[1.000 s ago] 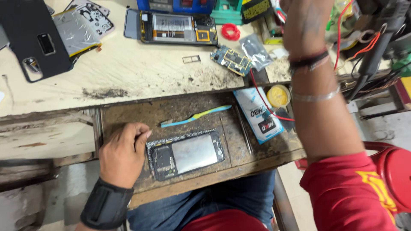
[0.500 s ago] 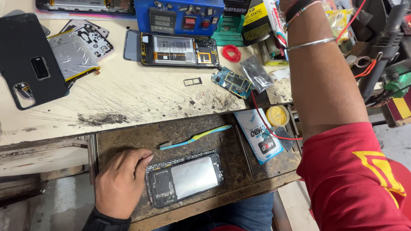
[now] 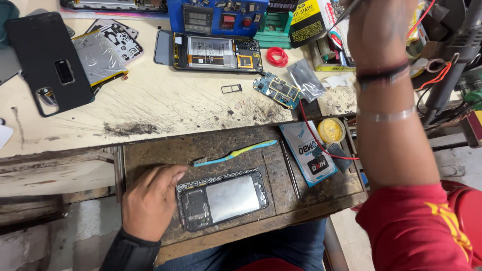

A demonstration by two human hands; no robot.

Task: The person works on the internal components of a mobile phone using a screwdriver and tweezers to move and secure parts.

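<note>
While our left hand point(image 3: 150, 200) lies flat on the pull-out tray point(image 3: 236, 150) nearest us, its fingers point(image 3: 170, 175) are loosely spread and grip nothing; they touch the left edge of an opened phone point(image 3: 222, 199), which lies face down on the tray with its metal plate showing. Just beyond the phone we see a blue and yellow toothbrush point(image 3: 233, 153) lying aslant, and to the right a blue packet point(image 3: 309, 153) with a small yellow tin point(image 3: 330, 130) beside it. Farther off, on the scratched desk point(image 3: 150, 100), rest a small circuit board point(image 3: 277, 90), a second opened phone point(image 3: 216, 52) and a black back cover point(image 3: 50, 62). Our right hand point(image 3: 376, 30) is raised at the far right, pinching a thin metal tool point(image 3: 346, 10) near a red wire point(image 3: 314, 135).
</note>
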